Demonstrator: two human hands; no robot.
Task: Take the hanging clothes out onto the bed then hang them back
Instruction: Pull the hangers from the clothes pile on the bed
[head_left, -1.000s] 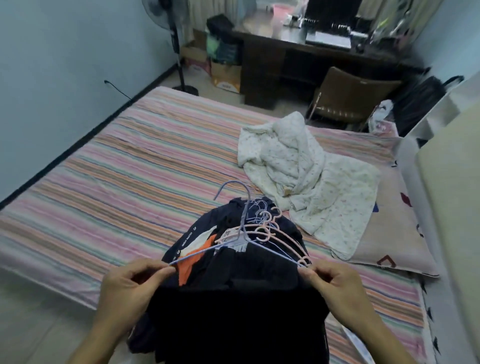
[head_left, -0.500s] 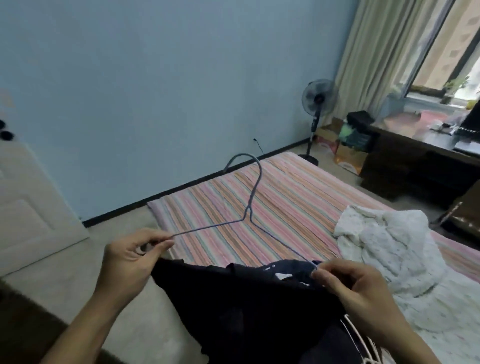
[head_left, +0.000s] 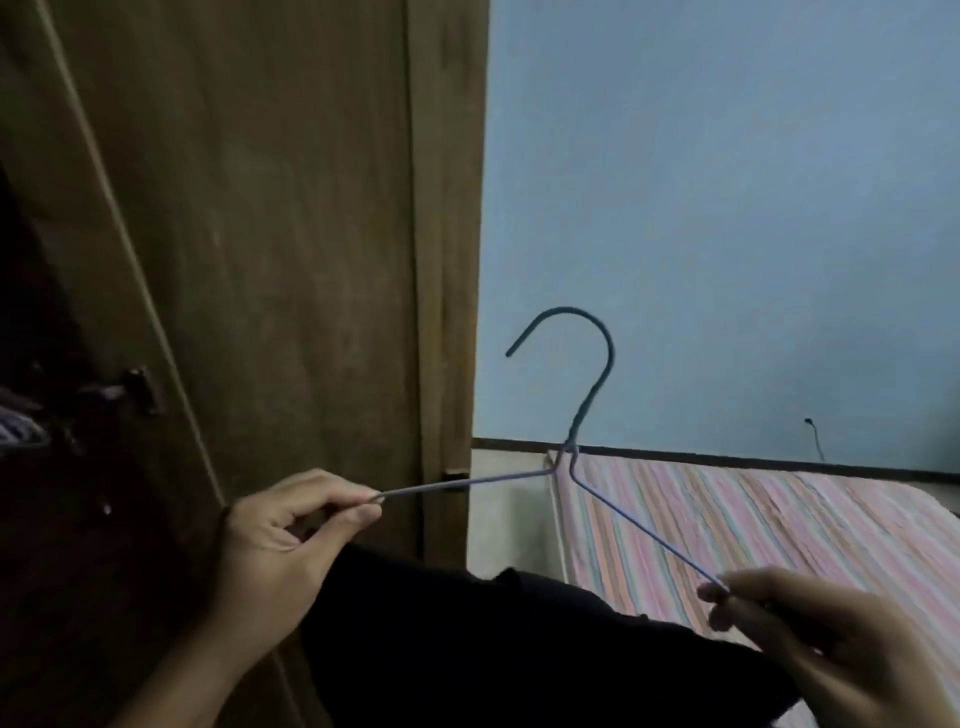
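Risking most of all a slide of the dark garment (head_left: 519, 649), draped low between both grips and hanging below the wire; likely to slip off one shoulder if either end tips during the lift toward the rail. Held up in the air, clear of the striped bed (head_left: 779, 530) lying beyond the right grip. Looming just past the left grip: the brown wardrobe door (head_left: 260, 234), broad and close, likely to catch the near end of the wire or the cloth on a careless swing. Darker wardrobe opening (head_left: 31, 364) further out to the left of that grip, its rail hidden, so hard to judge how far the hook must travel. Pinching one end of the wire hanger (head_left: 576, 457) between thumb and forefinger, left hand (head_left: 280, 540); pinching the opposite end the same way, right hand (head_left: 810, 639), other fingers curled. Such light fingertip holds on thin wire could let it twist or spring free. Standing up midway between the grips, hook open toward the door side, free and unsnagged. Small metal latch (head_left: 137, 389) on the door, above and left of the left grip, possibly snagging fabric.
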